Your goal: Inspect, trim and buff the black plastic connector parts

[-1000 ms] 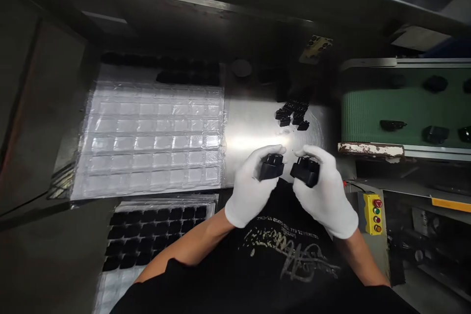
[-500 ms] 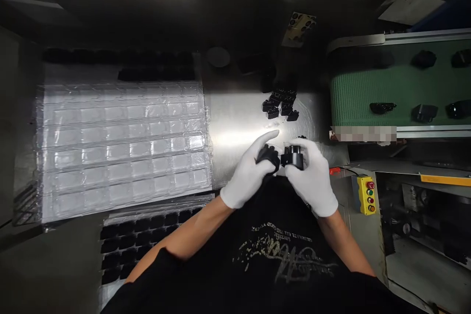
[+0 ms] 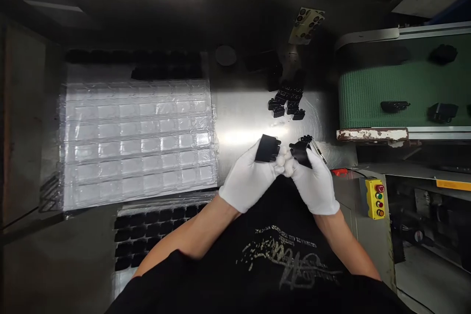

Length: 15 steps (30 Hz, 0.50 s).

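In a white glove, my left hand [image 3: 250,176] grips a black plastic part [image 3: 268,148], its flat face turned up and short pegs along its right edge. My right hand [image 3: 314,181], gloved too, grips a second black plastic part [image 3: 300,153] with pegs pointing left. A slim, shiny-edged tool [image 3: 318,151] lies by the right thumb and index finger; its kind is unclear. The gloved fingertips of both hands meet between the two parts. Beyond them, several small black pieces [image 3: 287,98] lie in a loose cluster on the metal table [image 3: 239,122].
To the left lies a clear plastic tray [image 3: 140,147] with rows of pockets, black parts along its far edge. Nearer me is another tray of black parts [image 3: 147,228]. A green conveyor belt [image 3: 368,83] carries black parts at right, above a yellow button box [image 3: 375,199].
Both hands have turned the parts: the left one now shows its flat face, and the right one is tilted with pegs leftward. The fingertips have come together. The view has shifted slightly.
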Each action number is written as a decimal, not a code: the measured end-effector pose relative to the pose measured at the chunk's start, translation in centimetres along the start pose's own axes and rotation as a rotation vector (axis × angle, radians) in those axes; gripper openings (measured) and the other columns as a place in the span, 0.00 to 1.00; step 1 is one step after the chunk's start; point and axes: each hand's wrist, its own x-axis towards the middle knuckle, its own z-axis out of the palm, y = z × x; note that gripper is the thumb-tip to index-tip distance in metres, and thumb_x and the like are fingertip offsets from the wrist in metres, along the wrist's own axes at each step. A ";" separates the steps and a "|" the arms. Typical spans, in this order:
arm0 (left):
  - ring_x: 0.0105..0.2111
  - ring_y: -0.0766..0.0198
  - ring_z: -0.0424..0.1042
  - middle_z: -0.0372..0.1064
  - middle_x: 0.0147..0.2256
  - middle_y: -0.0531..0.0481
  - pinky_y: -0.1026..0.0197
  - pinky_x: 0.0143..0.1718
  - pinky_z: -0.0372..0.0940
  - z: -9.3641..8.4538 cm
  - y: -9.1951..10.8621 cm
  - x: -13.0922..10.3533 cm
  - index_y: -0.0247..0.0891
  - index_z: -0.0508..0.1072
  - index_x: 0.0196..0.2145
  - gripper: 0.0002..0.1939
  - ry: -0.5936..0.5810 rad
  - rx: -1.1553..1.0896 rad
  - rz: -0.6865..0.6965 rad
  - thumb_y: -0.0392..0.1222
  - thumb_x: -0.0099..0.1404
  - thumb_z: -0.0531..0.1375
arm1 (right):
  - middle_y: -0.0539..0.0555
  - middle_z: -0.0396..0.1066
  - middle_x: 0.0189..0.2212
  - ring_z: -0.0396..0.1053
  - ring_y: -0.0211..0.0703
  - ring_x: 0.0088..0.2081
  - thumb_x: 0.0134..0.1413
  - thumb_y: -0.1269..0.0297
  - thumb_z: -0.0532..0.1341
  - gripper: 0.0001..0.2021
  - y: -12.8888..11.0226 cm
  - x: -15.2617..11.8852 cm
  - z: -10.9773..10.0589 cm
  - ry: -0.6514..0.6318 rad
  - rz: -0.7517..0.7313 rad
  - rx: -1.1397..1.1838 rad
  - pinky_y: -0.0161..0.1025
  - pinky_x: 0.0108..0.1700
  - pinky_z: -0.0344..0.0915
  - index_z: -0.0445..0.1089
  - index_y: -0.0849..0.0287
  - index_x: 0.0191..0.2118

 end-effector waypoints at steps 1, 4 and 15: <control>0.34 0.62 0.68 0.67 0.34 0.44 0.57 0.44 0.72 -0.1 0.0 -0.1 0.33 0.77 0.34 0.20 -0.003 -0.025 -0.009 0.43 0.79 0.51 | 0.52 0.73 0.37 0.65 0.41 0.30 0.66 0.57 0.64 0.08 -0.1 -0.1 0.1 -0.003 -0.013 -0.016 0.45 0.37 0.68 0.76 0.52 0.46; 0.36 0.60 0.70 0.68 0.34 0.44 0.55 0.49 0.71 -0.8 0.1 -0.4 0.33 0.77 0.38 0.20 -0.041 0.001 -0.036 0.46 0.79 0.51 | 0.51 0.71 0.35 0.66 0.41 0.31 0.67 0.58 0.62 0.08 -0.5 -0.4 0.1 -0.025 -0.003 0.041 0.44 0.36 0.68 0.76 0.53 0.46; 0.32 0.66 0.67 0.70 0.35 0.53 0.59 0.37 0.61 -5.7 1.2 0.3 0.40 0.77 0.49 0.25 0.064 0.629 -0.042 0.30 0.51 0.68 | 0.51 0.74 0.37 0.69 0.41 0.34 0.43 0.71 0.66 0.23 2.9 1.1 -5.4 0.095 0.271 0.250 0.39 0.34 0.66 0.77 0.53 0.49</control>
